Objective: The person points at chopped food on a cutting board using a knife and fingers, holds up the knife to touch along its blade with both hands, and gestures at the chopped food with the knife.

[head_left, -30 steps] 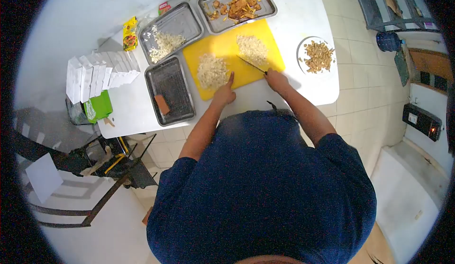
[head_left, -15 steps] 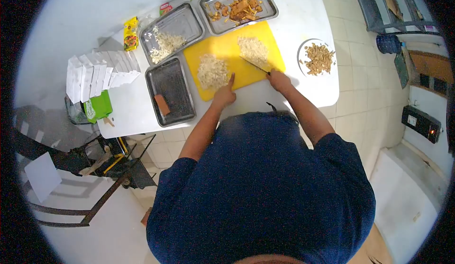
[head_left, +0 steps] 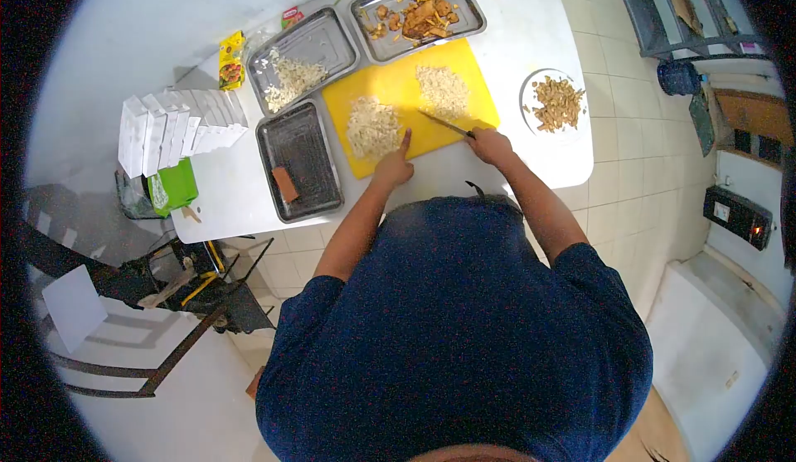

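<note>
My right hand (head_left: 491,146) is closed around the handle of a knife (head_left: 448,124). Its blade points left across the yellow cutting board (head_left: 406,89), on the near side of a pile of finely chopped whitish food (head_left: 443,91). A second, coarser whitish pile (head_left: 373,127) lies on the board's left part. Beside that pile, at the board's near edge, is my left hand (head_left: 394,167), index finger stretched forward and holding nothing; its other fingers look curled.
Behind the board stand a metal tray (head_left: 365,39) of browned food pieces and another tray (head_left: 336,35) with whitish bits. A dark tray (head_left: 303,151) at left holds a reddish-brown block (head_left: 284,184). At right is a plate (head_left: 528,97) of brown pieces. White folded boxes (head_left: 153,134) stand far left.
The knife has moved toward me, away from the right-hand pile, and its blade shows more fully over bare yellow board. My left hand has stayed nearly in place.
</note>
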The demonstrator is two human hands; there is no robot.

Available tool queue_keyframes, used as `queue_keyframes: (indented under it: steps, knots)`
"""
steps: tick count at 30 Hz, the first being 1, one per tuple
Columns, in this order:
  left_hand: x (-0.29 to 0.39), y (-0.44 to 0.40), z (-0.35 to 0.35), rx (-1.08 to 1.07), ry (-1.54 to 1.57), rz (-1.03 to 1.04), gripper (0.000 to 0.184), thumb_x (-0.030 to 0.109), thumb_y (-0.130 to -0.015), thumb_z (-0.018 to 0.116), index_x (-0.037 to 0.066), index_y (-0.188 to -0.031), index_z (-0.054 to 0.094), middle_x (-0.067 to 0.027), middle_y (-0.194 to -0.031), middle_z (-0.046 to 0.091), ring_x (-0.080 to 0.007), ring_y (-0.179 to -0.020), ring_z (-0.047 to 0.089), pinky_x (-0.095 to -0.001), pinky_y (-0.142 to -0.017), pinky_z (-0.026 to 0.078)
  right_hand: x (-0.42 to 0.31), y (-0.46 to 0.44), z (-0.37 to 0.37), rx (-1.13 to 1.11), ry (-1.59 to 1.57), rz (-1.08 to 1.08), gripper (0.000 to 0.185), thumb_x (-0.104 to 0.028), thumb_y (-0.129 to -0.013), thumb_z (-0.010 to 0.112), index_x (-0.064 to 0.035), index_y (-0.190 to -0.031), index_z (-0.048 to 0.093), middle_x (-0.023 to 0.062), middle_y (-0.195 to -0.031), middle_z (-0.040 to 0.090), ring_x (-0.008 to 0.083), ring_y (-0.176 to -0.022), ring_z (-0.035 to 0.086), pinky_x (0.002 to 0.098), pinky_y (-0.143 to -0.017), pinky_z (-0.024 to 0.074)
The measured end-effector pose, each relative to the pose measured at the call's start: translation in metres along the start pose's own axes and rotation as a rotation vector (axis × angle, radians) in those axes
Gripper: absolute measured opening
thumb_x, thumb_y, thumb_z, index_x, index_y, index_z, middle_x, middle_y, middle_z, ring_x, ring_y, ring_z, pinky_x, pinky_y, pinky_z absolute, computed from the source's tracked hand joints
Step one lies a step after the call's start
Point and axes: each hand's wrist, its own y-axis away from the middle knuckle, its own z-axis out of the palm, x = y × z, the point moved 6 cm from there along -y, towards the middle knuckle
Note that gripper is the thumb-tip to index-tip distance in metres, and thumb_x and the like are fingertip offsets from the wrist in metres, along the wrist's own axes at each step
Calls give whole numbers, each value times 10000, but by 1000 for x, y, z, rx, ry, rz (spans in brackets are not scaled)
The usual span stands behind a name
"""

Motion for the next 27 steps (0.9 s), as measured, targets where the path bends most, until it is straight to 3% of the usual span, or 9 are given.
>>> queue_keyframes:
  steps: [4, 7, 10, 13, 14, 18, 21, 27]
  knots:
    - [-2, -4, 4, -2, 15, 2, 978, 171, -785, 548, 324, -1527, -70, -280, -971, 659, -423, -884, 650, -493, -822, 510, 13, -14, -11, 42, -44, 45, 370, -359, -946, 513, -20, -1034, 630, 221, -993, 672, 395, -922, 644, 500, -806, 502]
    - [0, -4, 7, 55, -43, 30, 972, 167, -792, 542, 335, -1525, -74, -275, -928, 665, -419, -838, 656, -499, -788, 516, 12, -28, -11, 61, -67, -158, 429, -423, -947, 503, -11, -987, 614, 220, -904, 681, 335, -814, 689, 485, -684, 542]
    - [42, 13, -10, 107, -116, 131, 950, 145, -807, 533, 345, -1527, -52, -256, -871, 670, -403, -773, 662, -495, -720, 523, 17, -17, -1, -166, -595, 85, 402, -411, -943, 534, -23, -844, 561, 147, -687, 606, 228, -533, 604, 390, -464, 486]
    - [91, 28, -35, 126, -153, 264, 925, 106, -818, 524, 351, -1531, -12, -226, -826, 672, -379, -711, 661, -482, -655, 524, -5, 13, -8, -222, -979, 189, 404, -425, -943, 541, -65, -765, 493, 33, -572, 466, 132, -409, 435, 309, -354, 369]
    - [102, 29, -38, 127, -161, 315, 918, 92, -821, 522, 352, -1532, 2, -215, -814, 672, -371, -691, 660, -477, -636, 523, -10, 21, -11, -206, -976, 162, 366, -395, -943, 542, -78, -769, 485, 1, -554, 434, 134, -405, 409, 310, -359, 361]
    - [118, 21, -42, 199, -196, 432, 894, 47, -807, 522, 395, -1520, 111, -182, -759, 660, -356, -645, 647, -478, -614, 515, -23, 42, -16, -271, -1115, 166, 310, -341, -936, 556, -77, -796, 472, 1, -572, 443, 114, -394, 391, 302, -349, 340]
    - [113, 20, -55, 316, -208, 533, 877, 37, -802, 526, 442, -1500, 180, -164, -736, 644, -334, -646, 646, -467, -607, 513, -24, 54, -25, -258, -1147, 195, 328, -359, -936, 569, -105, -770, 444, -25, -544, 384, 96, -378, 331, 262, -346, 283]
    - [115, 7, -83, 384, -277, 566, 844, 32, -831, 473, 497, -1481, 200, -150, -811, 642, -302, -680, 649, -446, -633, 515, -23, 84, -57, -168, -973, 190, 295, -313, -939, 569, -68, -812, 466, -9, -558, 426, 89, -395, 392, 262, -345, 338]
